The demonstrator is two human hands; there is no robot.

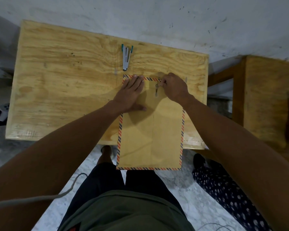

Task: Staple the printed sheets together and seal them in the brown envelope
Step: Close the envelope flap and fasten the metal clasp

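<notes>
With the left hand point(129, 94) flat on the envelope point(150, 130) and the right hand point(174, 88) pinching the clasp string point(156, 90) at its 12 o'clock end, a hard tug may snap it.

Brown envelope point(150, 134) with striped border lies flat, overhanging table's near edge.

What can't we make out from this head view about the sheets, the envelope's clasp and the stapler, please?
- Printed sheets: none visible; whether they sit inside the brown envelope cannot be told, since its paper hides anything within.
- String clasp: too small, and the right hand covers its top, so fastened or not is unclear.
- Right hand's grip: fingertips pinched near the clasp, contents hidden.
- Flap's left part: under the flat left hand.
- Stapler: too small to see staples.
</notes>
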